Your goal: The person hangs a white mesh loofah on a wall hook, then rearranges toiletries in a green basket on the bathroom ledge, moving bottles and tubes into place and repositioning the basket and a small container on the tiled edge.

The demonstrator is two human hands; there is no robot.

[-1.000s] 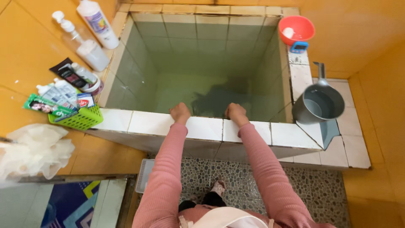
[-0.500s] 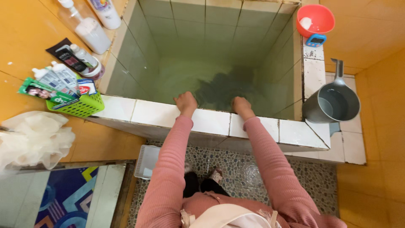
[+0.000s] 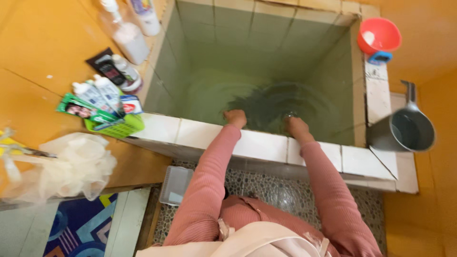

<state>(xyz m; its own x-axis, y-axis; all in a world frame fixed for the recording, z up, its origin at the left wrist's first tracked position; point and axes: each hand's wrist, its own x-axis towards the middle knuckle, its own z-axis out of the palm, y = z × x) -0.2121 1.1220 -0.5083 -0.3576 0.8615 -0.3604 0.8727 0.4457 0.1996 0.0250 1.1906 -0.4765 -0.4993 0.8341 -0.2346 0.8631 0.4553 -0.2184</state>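
I lean over a white-tiled water tank (image 3: 266, 145) filled with greenish water (image 3: 266, 104). My left hand (image 3: 235, 117) reaches past the tank's front rim, fingers curled down at the inner wall near the water. My right hand (image 3: 296, 126) does the same a little to the right, fingertips at the rippling surface. Both arms wear pink sleeves. Whether either hand holds anything is hidden by the rim and the knuckles.
A grey dipper (image 3: 404, 131) rests on the right rim. A red bowl (image 3: 378, 35) sits at the far right corner. A green basket (image 3: 114, 126) of tubes and bottles (image 3: 126, 35) stand on the left. A white mesh sponge (image 3: 71, 166) hangs lower left.
The view has shifted closer and to the right. Both hands have reached further over the rim, down toward the water, which now ripples around the right hand.
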